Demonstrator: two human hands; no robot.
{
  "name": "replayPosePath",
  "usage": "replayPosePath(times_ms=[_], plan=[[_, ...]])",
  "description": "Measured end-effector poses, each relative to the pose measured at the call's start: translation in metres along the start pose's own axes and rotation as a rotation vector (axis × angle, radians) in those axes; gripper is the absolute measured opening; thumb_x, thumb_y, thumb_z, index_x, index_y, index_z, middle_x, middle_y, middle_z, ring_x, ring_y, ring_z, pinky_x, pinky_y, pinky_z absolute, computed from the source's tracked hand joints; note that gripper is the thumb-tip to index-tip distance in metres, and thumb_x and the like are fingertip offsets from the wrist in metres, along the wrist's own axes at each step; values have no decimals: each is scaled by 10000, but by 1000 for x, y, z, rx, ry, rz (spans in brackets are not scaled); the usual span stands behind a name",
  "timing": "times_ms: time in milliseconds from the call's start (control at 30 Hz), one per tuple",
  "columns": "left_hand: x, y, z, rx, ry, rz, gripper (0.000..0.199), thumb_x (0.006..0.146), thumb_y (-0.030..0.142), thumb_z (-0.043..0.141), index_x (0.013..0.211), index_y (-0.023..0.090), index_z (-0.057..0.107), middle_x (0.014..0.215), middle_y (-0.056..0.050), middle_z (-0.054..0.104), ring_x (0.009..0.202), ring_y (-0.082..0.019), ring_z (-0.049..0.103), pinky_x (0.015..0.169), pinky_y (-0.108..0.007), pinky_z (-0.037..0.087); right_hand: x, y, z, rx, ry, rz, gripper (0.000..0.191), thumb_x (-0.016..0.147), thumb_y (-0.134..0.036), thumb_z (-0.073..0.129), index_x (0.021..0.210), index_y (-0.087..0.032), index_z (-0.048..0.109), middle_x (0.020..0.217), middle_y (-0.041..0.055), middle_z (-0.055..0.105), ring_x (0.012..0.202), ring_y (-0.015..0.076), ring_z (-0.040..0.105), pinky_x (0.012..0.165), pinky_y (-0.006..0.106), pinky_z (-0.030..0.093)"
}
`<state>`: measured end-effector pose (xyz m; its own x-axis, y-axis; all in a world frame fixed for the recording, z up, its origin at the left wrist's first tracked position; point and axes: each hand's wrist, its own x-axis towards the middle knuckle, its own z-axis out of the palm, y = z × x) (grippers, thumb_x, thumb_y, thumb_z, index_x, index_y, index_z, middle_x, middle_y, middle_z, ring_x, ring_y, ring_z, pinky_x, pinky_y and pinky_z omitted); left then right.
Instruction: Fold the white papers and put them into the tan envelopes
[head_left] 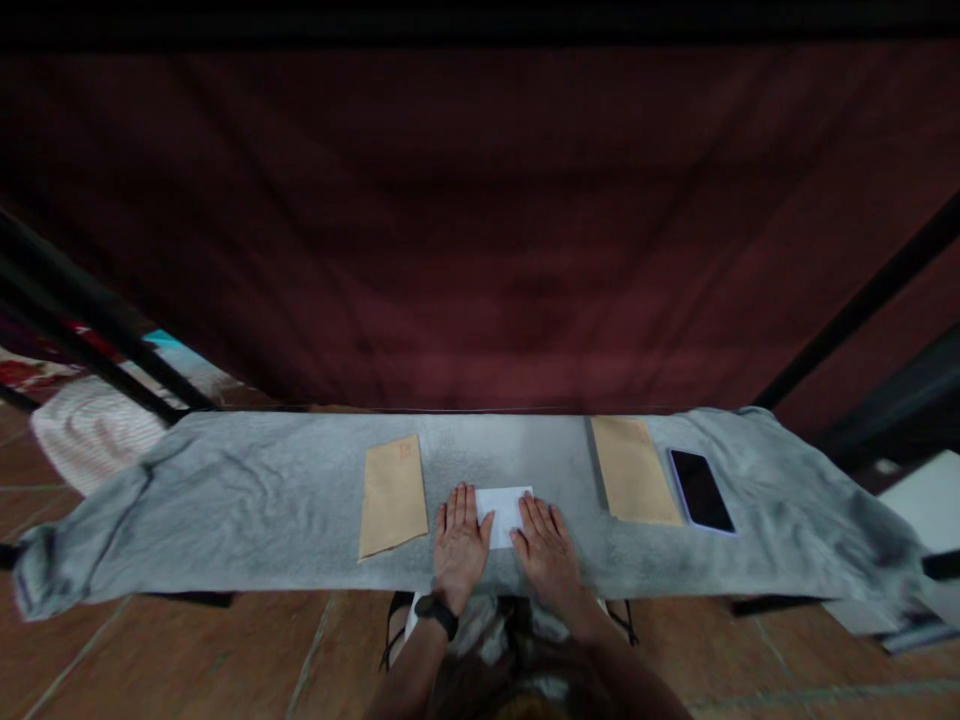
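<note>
A small white paper (504, 512) lies flat on the grey cloth, between my two hands. My left hand (460, 540), with a dark watch on its wrist, rests flat at the paper's left edge, fingers stretched out and thumb on the paper. On the paper's right side lies my right hand (545, 545), palm down with fingers extended. Left of my hands is a brown envelope (393, 497) with a faint red mark. Another brown envelope or stack (636, 472) sits to the right, beside a phone (702, 490) with a dark screen.
The grey cloth (262, 500) covers a long narrow surface. Behind it hangs a dark red fabric (495, 250), with black bars at both sides. A striped cloth (105, 430) is at the far left, and a white object (926, 510) stands at the right.
</note>
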<state>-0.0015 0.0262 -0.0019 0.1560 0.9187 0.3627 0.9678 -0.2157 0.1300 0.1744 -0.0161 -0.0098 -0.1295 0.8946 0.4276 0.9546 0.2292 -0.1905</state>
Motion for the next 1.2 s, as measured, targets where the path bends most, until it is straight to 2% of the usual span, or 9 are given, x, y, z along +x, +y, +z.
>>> replayPosePath(times_ms=[167, 267, 433, 533, 667, 867, 967, 1100, 1200], plan=[[-2, -1, -1, 27, 43, -20, 603, 1044, 427, 321, 1490, 44, 455, 1520, -218, 493, 1435, -319, 446, 1179, -515, 360, -5, 11, -8, -60, -43, 5, 506, 1001, -224, 454, 1502, -152, 460, 1507, 120, 531, 1397, 251, 486, 1166, 495, 358], [1, 10, -1, -11, 60, -5, 580, 1044, 397, 331, 1508, 63, 429, 1544, -204, 469, 1468, -310, 397, 1193, -522, 346, -4, 10, -9, -55, -55, 23, 500, 1007, -234, 444, 1498, -145, 465, 1523, 114, 513, 1403, 252, 478, 1170, 494, 355], [16, 48, 4, -129, -119, 245, 547, 1059, 373, 290, 1533, 128, 405, 1587, -126, 433, 1487, -243, 370, 1202, -465, 362, -4, 10, -7, -49, -88, 5, 464, 1013, -230, 416, 1458, -158, 527, 1525, 112, 510, 1403, 271, 480, 1180, 516, 332], [23, 55, 10, -123, -184, 252, 553, 1056, 407, 290, 1520, 144, 434, 1567, -123, 464, 1470, -246, 400, 1194, -476, 367, -5, 11, -7, -55, -103, -4, 471, 1001, -199, 421, 1458, -152, 526, 1528, 118, 505, 1411, 268, 470, 1183, 515, 328], [22, 40, 12, -63, -157, 214, 567, 1046, 417, 307, 1534, 149, 416, 1564, -127, 466, 1469, -248, 403, 1193, -475, 358, -4, 9, -10, -41, -103, 17, 489, 1000, -215, 441, 1481, -148, 493, 1518, 110, 518, 1415, 261, 466, 1180, 507, 338], [4, 3, 3, 12, -64, 117, 623, 1043, 454, 289, 1520, 76, 423, 1564, -175, 447, 1468, -293, 401, 1182, -500, 359, -3, 8, -14, -2, -53, 35, 508, 1012, -263, 454, 1507, -151, 455, 1512, 109, 524, 1397, 257, 487, 1177, 500, 338], [-5, -10, 1, 15, -25, 70, 635, 1036, 467, 310, 1521, 74, 422, 1541, -189, 476, 1447, -309, 431, 1170, -511, 372, -3, 8, -13, 1, -33, 38, 501, 1008, -252, 458, 1499, -151, 465, 1506, 110, 532, 1391, 257, 494, 1173, 499, 338], [-11, -17, 1, 11, -13, 37, 611, 1036, 432, 325, 1501, 54, 445, 1521, -215, 493, 1429, -321, 454, 1152, -518, 396, -4, 8, -10, -3, -10, 39, 508, 1006, -264, 467, 1503, -163, 463, 1499, 115, 541, 1386, 254, 500, 1173, 492, 335], [-17, -12, -3, 5, -34, 62, 596, 1033, 410, 362, 1495, 43, 445, 1560, -222, 435, 1451, -329, 419, 1150, -520, 401, -5, 9, -7, -1, 4, 42, 511, 1006, -269, 463, 1506, -164, 459, 1495, 113, 545, 1380, 252, 506, 1180, 493, 325]])
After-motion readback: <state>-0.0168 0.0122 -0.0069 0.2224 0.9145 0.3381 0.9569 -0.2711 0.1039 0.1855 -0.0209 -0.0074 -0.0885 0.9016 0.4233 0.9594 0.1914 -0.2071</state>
